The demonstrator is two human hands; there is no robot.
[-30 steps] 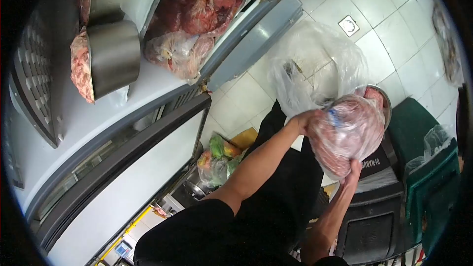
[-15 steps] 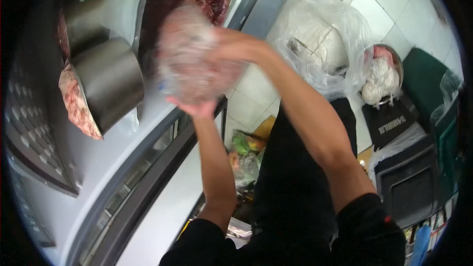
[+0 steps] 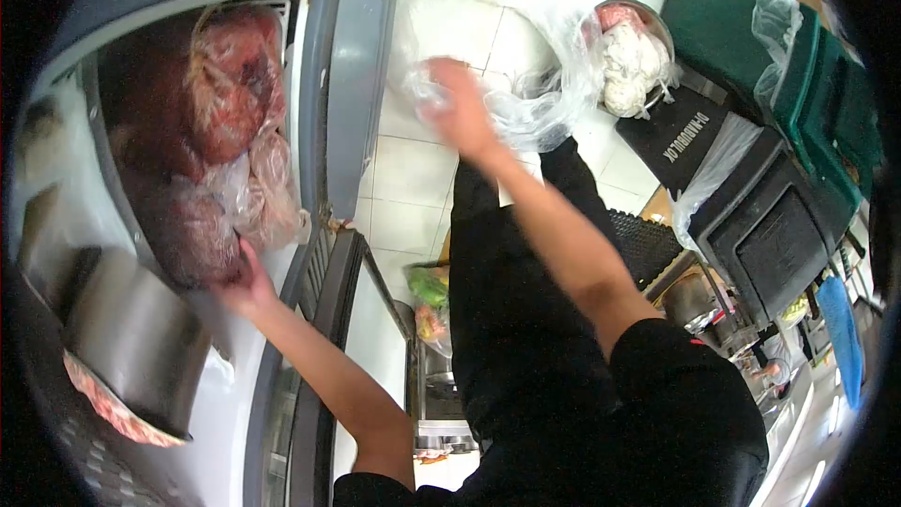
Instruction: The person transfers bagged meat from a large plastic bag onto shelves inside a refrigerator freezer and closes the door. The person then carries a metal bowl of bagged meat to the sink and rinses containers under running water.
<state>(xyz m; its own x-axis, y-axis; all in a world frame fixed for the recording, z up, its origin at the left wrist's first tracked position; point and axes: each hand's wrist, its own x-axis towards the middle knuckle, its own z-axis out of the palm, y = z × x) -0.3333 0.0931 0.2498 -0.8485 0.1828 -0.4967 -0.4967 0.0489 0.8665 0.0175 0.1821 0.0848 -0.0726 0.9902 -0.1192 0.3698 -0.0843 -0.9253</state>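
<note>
My left hand (image 3: 246, 286) is at the lower end of a clear plastic bag of meat (image 3: 202, 230) in the open refrigerated cabinet. The thumb lies along the bag's side and the other fingers are mostly hidden against it. Above that bag sits a larger piece of dark red meat (image 3: 230, 84), also wrapped in plastic. My right hand (image 3: 460, 113), smeared by motion, is over the near-left edge of a large clear plastic bag (image 3: 554, 108). Whether its fingers grip the plastic cannot be made out.
A tilted metal container (image 3: 141, 347) with pale meat at its mouth stands at left. The cabinet door (image 3: 361, 84) hangs open. A metal bowl (image 3: 657, 28) holds a white bundle and pink meat. Black crates (image 3: 770, 225) and a green chair-like piece (image 3: 713, 28) are at right.
The bag of meat has gone from between both hands into the cabinet beside the red meat. My right hand has left it for the large plastic bag. The view has shifted.
</note>
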